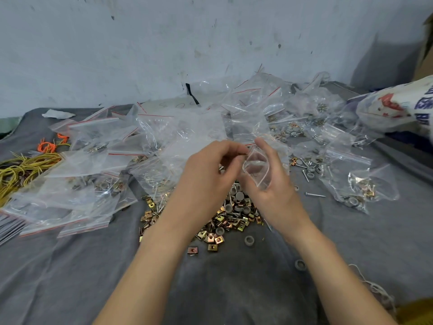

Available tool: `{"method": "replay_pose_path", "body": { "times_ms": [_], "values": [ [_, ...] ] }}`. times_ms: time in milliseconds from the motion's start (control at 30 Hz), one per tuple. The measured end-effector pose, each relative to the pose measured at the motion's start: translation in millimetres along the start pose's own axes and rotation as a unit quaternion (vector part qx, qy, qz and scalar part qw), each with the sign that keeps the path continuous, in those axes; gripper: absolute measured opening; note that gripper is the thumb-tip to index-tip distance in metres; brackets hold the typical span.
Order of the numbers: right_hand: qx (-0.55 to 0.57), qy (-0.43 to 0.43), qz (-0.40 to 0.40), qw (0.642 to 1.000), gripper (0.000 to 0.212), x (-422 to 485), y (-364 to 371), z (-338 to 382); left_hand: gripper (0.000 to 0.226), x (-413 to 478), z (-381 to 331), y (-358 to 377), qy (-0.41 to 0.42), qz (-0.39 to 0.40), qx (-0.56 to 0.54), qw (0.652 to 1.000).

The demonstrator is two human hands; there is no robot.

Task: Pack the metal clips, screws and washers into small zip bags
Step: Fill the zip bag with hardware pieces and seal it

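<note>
A bag [256, 168] is held in the right hand [275, 186], with the fingers curled round it and its mouth tilted toward eleven o'clock. The bag's rim is pinched by the left hand [208, 172], thumb and forefinger closed together at the opening. Something small may be gripped there, but the blur prevents certainty. Directly beneath both hands, at six o'clock, a loose pile [225, 221] of brass-coloured clips, screws and grey washers is spread on the grey cloth [234, 289]. A few stray washers [249, 240] are seen nearer the body. Filled bags [77, 184] are heaped from nine round to twelve o'clock (red seal strips are visible), and further bags [351, 181] lie at three. Yellow cords [18, 170] are bundled far out at nine, and a printed sack [398, 106] is seen at two.
</note>
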State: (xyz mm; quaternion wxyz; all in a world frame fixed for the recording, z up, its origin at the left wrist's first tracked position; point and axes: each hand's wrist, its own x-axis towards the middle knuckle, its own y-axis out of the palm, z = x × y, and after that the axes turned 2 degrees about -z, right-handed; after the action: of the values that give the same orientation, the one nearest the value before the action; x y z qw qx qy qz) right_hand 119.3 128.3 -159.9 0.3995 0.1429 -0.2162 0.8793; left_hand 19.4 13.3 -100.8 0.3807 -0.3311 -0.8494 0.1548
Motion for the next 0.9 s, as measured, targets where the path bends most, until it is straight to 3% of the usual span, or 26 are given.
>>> {"method": "replay_pose_path", "body": {
  "times_ms": [133, 333, 400, 500, 633, 767, 900],
  "values": [
    [-0.009, -0.005, 0.003, 1.000, 0.074, -1, 1, 0, 0.025, 6, -5, 10, 0.026, 0.025, 0.015, 0.999],
    [-0.010, 0.007, -0.001, 1.000, 0.068, -1, -3, 1, 0.024, 4, 19, -7, -0.025, -0.020, 0.009, 0.999],
    [-0.016, 0.010, -0.002, 1.000, 0.068, -1, -6, 1, 0.020, 0, 34, -12, -0.060, 0.016, 0.065, 0.996],
    [-0.006, 0.015, -0.003, 1.000, 0.069, -1, -7, -1, 0.020, -12, 50, -9, -0.096, 0.130, 0.162, 0.974],
    [0.000, 0.009, -0.008, 1.000, 0.069, -1, -7, -2, 0.030, -26, 56, 7, -0.070, 0.196, 0.237, 0.949],
    [-0.005, 0.010, -0.007, 1.000, 0.069, 0, -6, -3, 0.040, -31, 62, 18, -0.019, 0.172, 0.316, 0.933],
    [-0.001, 0.012, -0.007, 1.000, 0.068, 1, -6, -3, 0.035, -28, 65, 21, 0.011, 0.155, 0.338, 0.928]
  ]
}}
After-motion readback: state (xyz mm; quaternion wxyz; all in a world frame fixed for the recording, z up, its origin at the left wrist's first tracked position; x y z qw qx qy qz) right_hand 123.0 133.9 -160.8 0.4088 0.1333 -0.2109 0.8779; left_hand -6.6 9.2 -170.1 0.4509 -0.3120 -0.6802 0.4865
